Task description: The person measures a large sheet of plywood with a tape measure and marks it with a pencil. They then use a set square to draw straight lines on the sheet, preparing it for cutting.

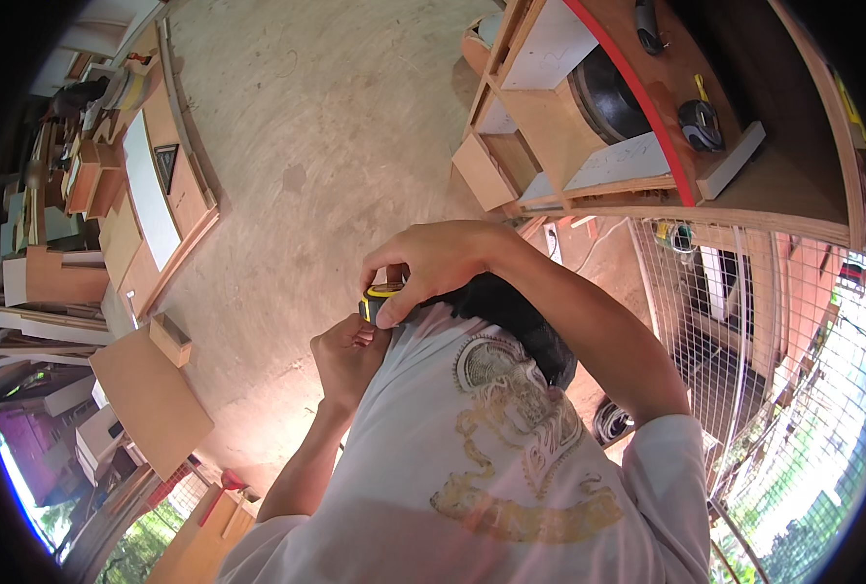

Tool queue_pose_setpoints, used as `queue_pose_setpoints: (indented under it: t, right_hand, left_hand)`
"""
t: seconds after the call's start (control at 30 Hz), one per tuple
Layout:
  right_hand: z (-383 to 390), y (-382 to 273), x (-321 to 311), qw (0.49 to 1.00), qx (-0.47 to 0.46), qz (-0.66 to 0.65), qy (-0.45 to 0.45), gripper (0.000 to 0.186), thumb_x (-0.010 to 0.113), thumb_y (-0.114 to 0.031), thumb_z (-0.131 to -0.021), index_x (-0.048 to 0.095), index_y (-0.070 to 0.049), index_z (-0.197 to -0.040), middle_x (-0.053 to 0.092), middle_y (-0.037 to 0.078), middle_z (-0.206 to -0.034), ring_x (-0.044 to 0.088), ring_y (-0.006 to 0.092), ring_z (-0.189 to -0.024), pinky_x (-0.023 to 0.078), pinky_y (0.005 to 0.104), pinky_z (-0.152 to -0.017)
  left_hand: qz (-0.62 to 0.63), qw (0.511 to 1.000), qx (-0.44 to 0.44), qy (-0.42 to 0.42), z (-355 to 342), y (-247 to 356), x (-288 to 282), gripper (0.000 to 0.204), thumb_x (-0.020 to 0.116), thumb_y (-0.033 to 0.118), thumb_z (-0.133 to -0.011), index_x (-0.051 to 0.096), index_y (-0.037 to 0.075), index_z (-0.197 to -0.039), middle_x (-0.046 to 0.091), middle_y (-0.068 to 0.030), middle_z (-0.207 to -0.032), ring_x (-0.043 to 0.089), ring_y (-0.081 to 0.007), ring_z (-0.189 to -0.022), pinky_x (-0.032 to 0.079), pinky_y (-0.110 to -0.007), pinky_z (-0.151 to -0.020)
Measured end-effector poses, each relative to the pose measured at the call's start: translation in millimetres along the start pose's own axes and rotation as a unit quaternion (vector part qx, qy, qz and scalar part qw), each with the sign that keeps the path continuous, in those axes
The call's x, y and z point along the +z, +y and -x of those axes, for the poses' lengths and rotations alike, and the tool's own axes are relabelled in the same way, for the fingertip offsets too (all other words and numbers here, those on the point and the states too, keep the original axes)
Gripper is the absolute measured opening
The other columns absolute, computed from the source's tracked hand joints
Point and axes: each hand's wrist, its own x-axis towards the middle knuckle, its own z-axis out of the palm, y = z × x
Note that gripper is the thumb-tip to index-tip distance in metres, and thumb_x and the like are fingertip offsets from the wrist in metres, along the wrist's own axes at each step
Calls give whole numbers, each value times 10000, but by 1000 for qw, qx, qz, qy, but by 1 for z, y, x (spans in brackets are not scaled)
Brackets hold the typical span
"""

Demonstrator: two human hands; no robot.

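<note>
A person's bare right hand [438, 261] holds a small, rounded yellow-and-black tape measure [382, 292] in front of the body, fingers wrapped over its top and thumb pressed against its near side. The bare left hand [343, 355] is just below the tape measure, its fingers curled in close to the case; whether they pinch anything cannot be told. Below and to the right of the grip is the wearer's white T-shirt [521, 438] with a gold print. Beyond the grip lies a bare, grey-brown concrete floor [297, 107]. Well up and to the right of the grip stands a brown wooden workbench [764, 195] with a curved red edge strip [647, 112]; a dark grey tape measure with a yellow part [701, 125] lies on it. Well right is a white wire mesh [705, 321]. Left of the grip, lower down, is a flat rectangular brown board [151, 399]; farther up-left, a long narrow white panel [149, 195].
</note>
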Motion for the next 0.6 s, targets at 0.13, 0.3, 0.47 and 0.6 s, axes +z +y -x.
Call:
queue_pose_setpoints:
  t: [0.13,0.3,0.47,0.6]
  right_hand:
    - [-3,0,-5,998,25,-48,-21,719,859,-563,-785,728,-87,-1308,758,98,-1006,698,218,-873,533,350,-774]
    - [-9,10,-9,1000,-1,-26,-10,719,864,-557,-798,732,-72,-1312,745,102,-1018,687,201,-878,533,331,-769]
    - [-12,13,-8,996,31,-82,-10,687,873,-504,-818,725,-64,-1325,732,96,-1035,682,182,-885,531,309,-768]
    - [-6,24,-10,992,9,-126,-5,672,864,-463,-840,704,-55,-1350,719,84,-1036,667,171,-889,540,310,-777]
  left_hand:
    - [25,999,-23,11,-3,-5,2,118,740,44,-929,749,-50,-858,774,-120,-756,729,-121,-691,576,-274,-665]
    - [11,1000,-8,11,-7,-8,0,106,741,35,-923,747,-52,-862,763,-116,-742,726,-125,-682,570,-274,-657]
    - [-41,993,108,26,-10,-7,0,85,745,12,-905,733,-45,-843,736,-116,-724,698,-123,-636,554,-282,-629]
    - [-47,991,121,40,-13,-8,1,77,772,-7,-879,719,-34,-830,713,-108,-708,684,-115,-628,535,-275,-607]
